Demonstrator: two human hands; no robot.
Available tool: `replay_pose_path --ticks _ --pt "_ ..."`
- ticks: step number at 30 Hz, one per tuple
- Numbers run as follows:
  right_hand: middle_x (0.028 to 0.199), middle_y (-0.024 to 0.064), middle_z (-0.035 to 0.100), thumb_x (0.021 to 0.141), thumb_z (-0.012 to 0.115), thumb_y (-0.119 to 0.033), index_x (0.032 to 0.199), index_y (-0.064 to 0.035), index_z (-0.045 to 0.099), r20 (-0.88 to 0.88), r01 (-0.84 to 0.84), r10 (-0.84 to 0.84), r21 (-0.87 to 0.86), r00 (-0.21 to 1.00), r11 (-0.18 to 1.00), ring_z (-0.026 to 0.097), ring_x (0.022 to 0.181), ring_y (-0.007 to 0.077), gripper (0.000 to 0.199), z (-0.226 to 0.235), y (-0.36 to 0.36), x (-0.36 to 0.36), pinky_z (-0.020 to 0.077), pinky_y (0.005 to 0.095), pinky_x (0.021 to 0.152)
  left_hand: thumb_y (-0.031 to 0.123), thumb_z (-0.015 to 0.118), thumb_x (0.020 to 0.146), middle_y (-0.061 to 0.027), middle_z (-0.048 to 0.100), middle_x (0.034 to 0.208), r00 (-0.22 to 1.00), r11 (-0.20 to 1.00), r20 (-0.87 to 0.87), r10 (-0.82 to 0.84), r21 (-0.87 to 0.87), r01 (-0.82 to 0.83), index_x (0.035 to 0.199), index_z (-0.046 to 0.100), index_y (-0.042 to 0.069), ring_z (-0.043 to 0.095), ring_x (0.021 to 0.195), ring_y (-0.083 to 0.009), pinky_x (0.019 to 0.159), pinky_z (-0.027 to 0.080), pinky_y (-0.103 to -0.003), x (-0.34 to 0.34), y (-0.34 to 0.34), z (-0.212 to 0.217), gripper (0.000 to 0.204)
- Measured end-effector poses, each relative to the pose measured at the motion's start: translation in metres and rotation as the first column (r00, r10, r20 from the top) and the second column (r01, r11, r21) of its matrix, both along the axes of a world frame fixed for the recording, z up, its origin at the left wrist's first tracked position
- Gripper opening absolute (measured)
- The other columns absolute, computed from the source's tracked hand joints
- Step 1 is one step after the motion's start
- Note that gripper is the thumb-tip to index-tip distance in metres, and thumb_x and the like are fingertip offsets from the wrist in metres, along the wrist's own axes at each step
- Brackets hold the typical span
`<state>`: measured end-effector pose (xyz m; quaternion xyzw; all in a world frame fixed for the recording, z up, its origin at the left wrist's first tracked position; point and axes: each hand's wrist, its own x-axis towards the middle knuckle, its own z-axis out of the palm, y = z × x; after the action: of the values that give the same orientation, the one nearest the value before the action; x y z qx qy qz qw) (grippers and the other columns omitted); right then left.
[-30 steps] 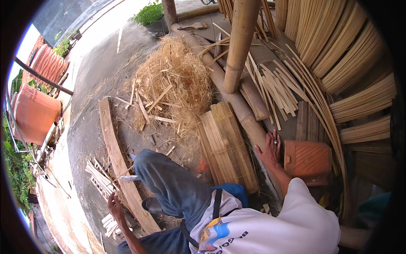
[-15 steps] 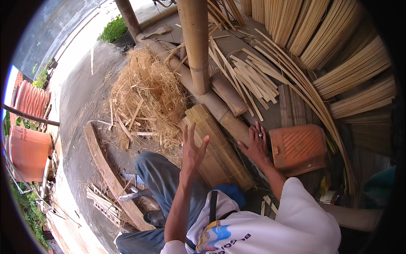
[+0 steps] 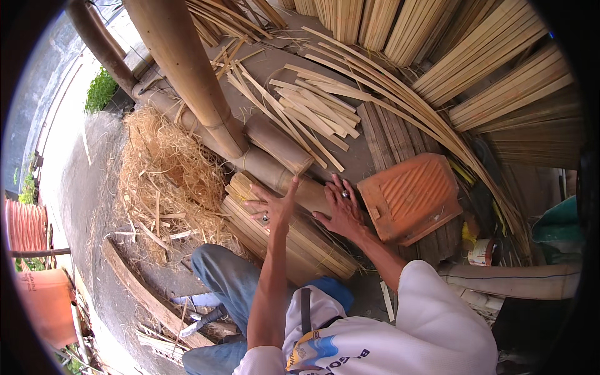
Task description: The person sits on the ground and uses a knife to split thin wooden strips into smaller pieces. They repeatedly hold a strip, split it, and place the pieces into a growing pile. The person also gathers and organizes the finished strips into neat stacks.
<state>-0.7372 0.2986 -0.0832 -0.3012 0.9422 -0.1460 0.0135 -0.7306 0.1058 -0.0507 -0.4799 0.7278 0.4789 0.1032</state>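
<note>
My left hand, a ring on one finger, is spread over a tied bundle of bamboo strips. Whether its palm presses on the strips cannot be made out. Just to the right, my right hand lies with fingers stretched out beside a thick horizontal bamboo pole, and it wears a ring too. Both hands are empty. The bundle lies slantwise in front of my knee, along the near side of the pole. An orange ridged plastic piece sits right of my right hand.
An upright bamboo post rises by the pole. Curly shavings are heaped at left, near a curved wooden piece. Loose pale strips lie beyond the pole. Bundled strips stand at far right, with long bent strips before them.
The view has swung to the right. My left hand has come down from its raised pose to spread over the bundle. My right hand stays outstretched by the pole.
</note>
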Motion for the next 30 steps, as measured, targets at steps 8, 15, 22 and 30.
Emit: replay_pose_path --ticks 8,15,22,30 --pt "0.146 0.0194 0.045 0.092 0.057 -0.058 0.137 0.0079 0.047 -0.03 0.003 -0.002 0.034 1.0 0.999 0.016 0.154 0.0292 0.08 0.008 0.003 0.0 0.0096 0.0454 0.125 0.09 0.073 0.051 -0.0278 -0.03 0.158 0.991 0.998 0.135 0.001 -0.067 0.008 0.155 -0.025 0.032 -0.021 0.142 -0.0619 0.104 0.013 -0.084 -0.016 0.007 -0.013 0.154" --pt "0.146 0.0204 0.044 0.093 0.056 -0.056 0.136 0.0107 0.046 0.019 0.008 -0.008 -0.005 1.0 1.0 0.012 0.154 0.0292 0.08 0.012 0.002 0.0 0.008 0.045 0.126 0.087 0.077 0.049 -0.0355 -0.029 0.155 0.992 0.998 0.123 -0.02 -0.052 0.027 0.155 -0.028 0.02 -0.025 0.141 -0.0612 0.112 0.001 -0.075 -0.019 0.009 -0.006 0.163" --pt "0.145 0.0194 0.046 0.094 0.053 -0.058 0.138 0.0102 0.046 -0.014 -0.002 0.002 0.003 1.0 1.0 0.015 0.153 0.0316 0.081 0.006 0.003 0.001 0.0078 0.0457 0.125 0.087 0.076 0.05 -0.0362 -0.027 0.156 0.987 0.995 0.153 -0.037 -0.081 0.05 0.155 -0.027 0.016 -0.025 0.141 -0.0599 0.112 -0.002 -0.073 -0.02 0.009 -0.008 0.163" --pt "0.144 0.0199 0.047 0.093 0.055 -0.058 0.137 0.0097 0.047 -0.014 0.01 -0.009 0.023 1.0 1.0 0.017 0.153 0.033 0.081 0.003 0.002 0.003 0.0089 0.0466 0.125 0.088 0.076 0.05 -0.0348 -0.028 0.156 0.989 0.996 0.148 -0.019 -0.085 0.032 0.156 -0.025 0.018 -0.023 0.142 -0.0599 0.112 0.0 -0.075 -0.019 0.011 -0.01 0.161"
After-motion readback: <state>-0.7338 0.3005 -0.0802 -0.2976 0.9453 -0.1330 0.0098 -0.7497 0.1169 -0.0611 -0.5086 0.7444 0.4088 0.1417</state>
